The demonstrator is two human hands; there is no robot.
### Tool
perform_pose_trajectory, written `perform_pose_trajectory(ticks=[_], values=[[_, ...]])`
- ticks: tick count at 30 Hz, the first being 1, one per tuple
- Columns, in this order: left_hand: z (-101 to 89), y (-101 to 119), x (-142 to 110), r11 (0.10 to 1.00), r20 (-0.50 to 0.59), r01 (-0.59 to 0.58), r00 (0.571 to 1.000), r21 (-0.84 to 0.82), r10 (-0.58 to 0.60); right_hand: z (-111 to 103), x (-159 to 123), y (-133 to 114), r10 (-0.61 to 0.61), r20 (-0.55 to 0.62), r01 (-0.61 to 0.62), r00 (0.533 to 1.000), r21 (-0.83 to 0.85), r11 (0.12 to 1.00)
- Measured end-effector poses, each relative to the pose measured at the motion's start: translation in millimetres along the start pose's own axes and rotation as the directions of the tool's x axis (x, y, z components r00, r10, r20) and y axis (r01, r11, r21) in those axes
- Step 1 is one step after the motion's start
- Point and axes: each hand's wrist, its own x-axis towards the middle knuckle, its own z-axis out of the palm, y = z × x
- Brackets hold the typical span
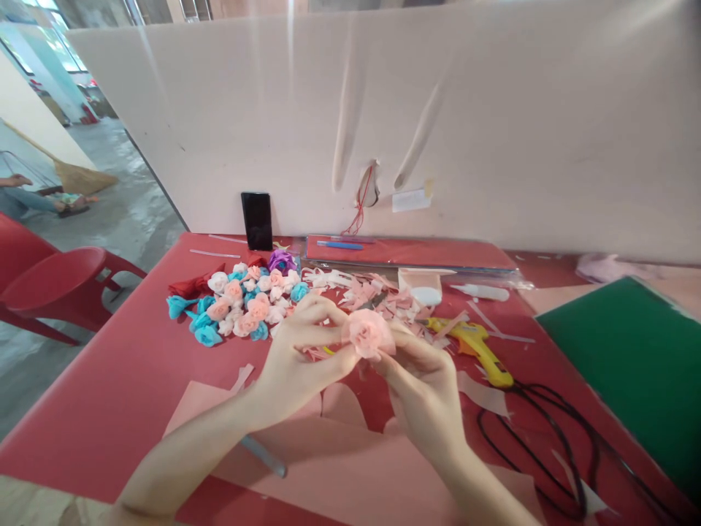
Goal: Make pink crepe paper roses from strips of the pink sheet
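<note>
On the red desk [109,394], near its far-left corner, roses [258,305] are heaped. Above it, between near and far edges, a flower [366,332] is pinched by left hand [301,352] and right hand [424,380], and could be crushed by overtight squeezing.

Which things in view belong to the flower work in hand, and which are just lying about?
Likely part of it:
pink paper rose, held by left hand and right hand
paper flowers
pink paper sheet
yellow glue gun

Apparently just lying about:
black smartphone
straw broom
red plastic chair
</note>
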Motion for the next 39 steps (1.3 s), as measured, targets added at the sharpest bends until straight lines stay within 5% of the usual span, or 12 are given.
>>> perform_pose_trajectory(ticks=[11, 24, 39], values=[[-5.0, 2, 1, 0.953, 0.22, 0.228, 0.958, -0.2, -0.184, 0, 7, -3, 0.243, -0.005, -0.235, 0.97, 0.227, 0.945], [-0.8, -7, 2, 0.952, 0.067, 0.257, 0.966, -0.169, -0.249, 5, 6, -6, 0.374, 0.033, -0.365, 0.927, 0.318, 0.875], [7.9, -15, -3, 0.981, -0.028, 0.116, 0.992, -0.154, -0.121, 10, 0, -8, 0.394, 0.071, -0.393, 0.916, 0.35, 0.85]])
